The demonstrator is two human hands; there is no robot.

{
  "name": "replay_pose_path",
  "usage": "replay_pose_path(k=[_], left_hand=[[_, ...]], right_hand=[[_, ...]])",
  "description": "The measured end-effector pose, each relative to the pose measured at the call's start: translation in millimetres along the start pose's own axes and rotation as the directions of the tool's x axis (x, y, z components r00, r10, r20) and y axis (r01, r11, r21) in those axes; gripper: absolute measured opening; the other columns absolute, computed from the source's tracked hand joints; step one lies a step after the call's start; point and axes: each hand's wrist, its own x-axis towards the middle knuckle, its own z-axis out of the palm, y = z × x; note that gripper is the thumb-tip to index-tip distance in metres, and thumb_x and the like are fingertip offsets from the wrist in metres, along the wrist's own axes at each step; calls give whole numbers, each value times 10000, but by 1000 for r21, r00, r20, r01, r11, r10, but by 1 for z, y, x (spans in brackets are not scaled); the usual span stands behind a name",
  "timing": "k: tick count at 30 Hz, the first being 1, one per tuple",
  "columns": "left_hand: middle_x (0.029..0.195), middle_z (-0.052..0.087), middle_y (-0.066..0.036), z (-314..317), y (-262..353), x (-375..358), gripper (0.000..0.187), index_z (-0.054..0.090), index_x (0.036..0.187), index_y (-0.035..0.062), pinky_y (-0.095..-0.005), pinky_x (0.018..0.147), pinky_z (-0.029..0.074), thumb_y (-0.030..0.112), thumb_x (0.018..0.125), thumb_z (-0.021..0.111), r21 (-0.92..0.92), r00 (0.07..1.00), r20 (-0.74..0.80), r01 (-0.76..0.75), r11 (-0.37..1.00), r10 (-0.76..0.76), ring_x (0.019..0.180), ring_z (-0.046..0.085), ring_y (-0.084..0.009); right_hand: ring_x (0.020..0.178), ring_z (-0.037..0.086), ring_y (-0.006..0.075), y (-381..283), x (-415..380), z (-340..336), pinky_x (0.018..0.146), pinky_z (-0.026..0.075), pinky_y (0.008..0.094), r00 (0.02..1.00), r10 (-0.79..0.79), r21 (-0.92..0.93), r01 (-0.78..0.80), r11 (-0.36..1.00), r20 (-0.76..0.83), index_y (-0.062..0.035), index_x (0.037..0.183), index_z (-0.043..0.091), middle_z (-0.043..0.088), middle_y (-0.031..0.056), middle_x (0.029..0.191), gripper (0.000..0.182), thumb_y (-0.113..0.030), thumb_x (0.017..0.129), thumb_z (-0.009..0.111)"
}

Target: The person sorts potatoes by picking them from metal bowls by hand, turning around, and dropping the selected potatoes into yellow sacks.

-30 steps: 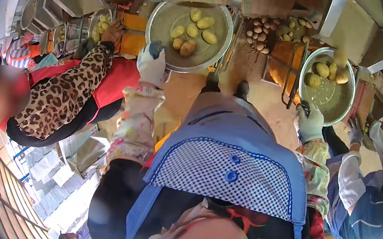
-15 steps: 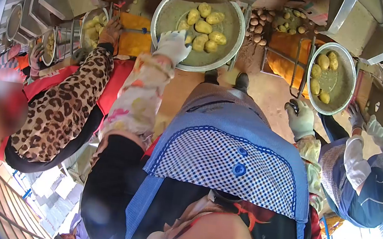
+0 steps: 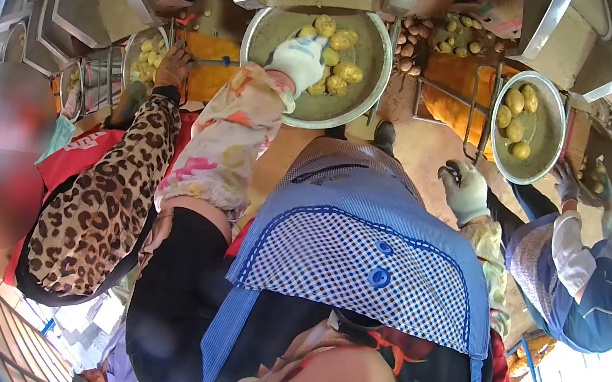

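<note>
A large round metal bowl (image 3: 370, 83) in front of me holds several yellowish potatoes (image 3: 348, 72). My left hand (image 3: 297, 65), in a white glove, reaches over the bowl's left half and lies among the potatoes, covering some of them. Its fingers are blurred, so whether they grip a potato is hidden. Low to the right of the bowl, beside a metal frame, is my gloved right hand (image 3: 466, 194). Its fingers are curled, with something small and dark between them that I cannot make out. A blue checked apron (image 3: 360, 252) covers my front.
A second metal bowl (image 3: 537, 163) with several potatoes stands at the right. A co-worker in leopard-print sleeves (image 3: 100, 195) reaches to another potato bowl (image 3: 135, 53) at the left. Another co-worker (image 3: 582, 266) bends at the right. Orange cloth (image 3: 450, 98) hangs by the metal frame (image 3: 473, 97).
My left hand has moved right, from the bowl's left edge onto the potatoes. My right hand has shifted slightly left and down in view. The co-worker at the left has leaned.
</note>
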Motion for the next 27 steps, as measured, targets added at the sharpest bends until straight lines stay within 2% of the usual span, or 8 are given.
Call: replay_pose_path(k=[2, 11, 14, 15, 18, 22, 24, 27], left_hand=[[1118, 612, -175, 13, -1, 2, 384, 595, 1109, 50, -382, 893, 464, 315, 831, 586, 83, 989, 150, 0, 997, -12, 1046, 584, -295], [1007, 645, -213, 26, 3, 2, 566, 637, 1054, 11, -418, 871, 462, 479, 738, 665, -121, 914, 95, 404, 907, -394, 1002, 595, -355], [992, 652, -209, 19, -10, 10, 572, 654, 1013, 6, -413, 871, 459, 508, 740, 663, -118, 955, 138, 280, 953, -263, 1005, 588, -367], [911, 664, -182, 16, -11, 7, 491, 659, 954, -13, -380, 736, 500, 425, 740, 712, -86, 978, 114, 182, 980, -172, 841, 642, -314], [781, 632, -128, 4, -12, -8, 205, 663, 793, 6, -346, 520, 483, 206, 773, 706, -763, 861, 310, 479, 434, -404, 640, 619, -214], [772, 627, -65, 1, -20, -40, 254, 649, 922, -25, -280, 496, 462, 170, 774, 718, -931, 883, 366, 347, -117, -293, 563, 592, -169], [855, 639, -74, -13, -13, -56, 193, 644, 956, -9, -308, 550, 509, 123, 815, 652, -932, 861, 351, 359, -50, -367, 629, 625, -189], [843, 616, -59, 4, -11, -90, 172, 603, 1017, 55, -310, 574, 509, 128, 861, 602, -975, 968, 160, 186, 125, -195, 656, 616, -171]], right_hand=[[807, 628, 353, 3, -7, -2, 711, 494, 409, 999, 48, 1, -48, 999, 11, -40, 940, 657, 641, 183, 881, 232, -224, 803, 619], [862, 617, 366, 13, -10, 11, 759, 488, 430, 988, 98, 28, -102, 994, 121, -57, 963, 656, 647, 178, 935, 272, -271, 801, 611], [855, 618, 364, 15, -3, 5, 747, 486, 426, 989, 75, 21, -78, 997, 128, -60, 956, 654, 647, 178, 912, 261, -266, 803, 605], [854, 619, 363, 17, -2, 1, 744, 486, 426, 991, 66, 15, -68, 998, 118, -60, 955, 654, 648, 178, 906, 260, -266, 804, 604], [842, 624, 357, 28, 4, -7, 732, 489, 431, 995, 29, 17, -30, 999, 100, -63, 953, 652, 648, 178, 895, 255, -269, 812, 600], [830, 631, 359, 39, 7, -10, 729, 495, 435, 992, 20, -23, -18, 1000, 124, -57, 946, 656, 649, 195, 919, 244, -257, 814, 611], [825, 635, 358, 38, 16, -6, 723, 499, 431, 989, -60, -35, 66, 997, 137, -51, 938, 659, 651, 200, 915, 239, -248, 808, 620], [798, 636, 356, 23, 27, -7, 695, 502, 417, 980, -92, 6, 92, 996, 177, -33, 918, 669, 656, 196, 865, 243, -243, 803, 628]])
